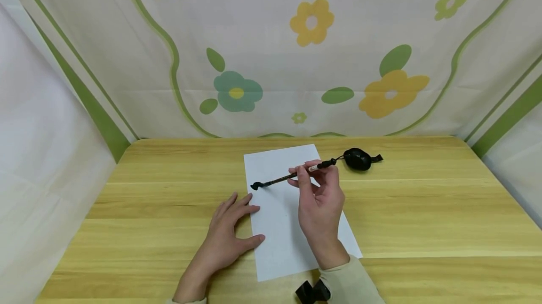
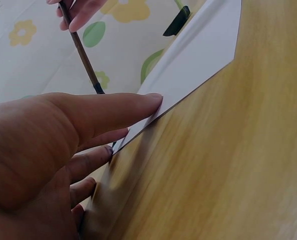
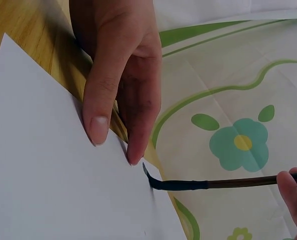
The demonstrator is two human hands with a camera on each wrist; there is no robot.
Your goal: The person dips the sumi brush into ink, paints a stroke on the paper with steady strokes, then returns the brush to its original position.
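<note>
My right hand (image 1: 322, 200) pinches a calligraphy brush (image 1: 279, 179) by its dark handle, above a white sheet of paper (image 1: 281, 228). The brush's black bristles (image 3: 161, 183) curve at the tip, near the sheet's left edge; whether they touch it I cannot tell. Fingers spread, my left hand (image 1: 228, 233) rests along that same edge. Its thumb (image 2: 133, 110) lies on the paper in the left wrist view, and some other fingertips reach the edge farther up. The right wrist view shows the left hand (image 3: 121, 75) just beyond the bristles.
A glossy black oval object (image 1: 357, 159) with a short tab lies on the wooden table (image 1: 423, 210), right of the paper's top. A black block-like device (image 1: 312, 292) sits at my right sleeve. Behind the table hangs a flower-printed cloth (image 1: 271, 36).
</note>
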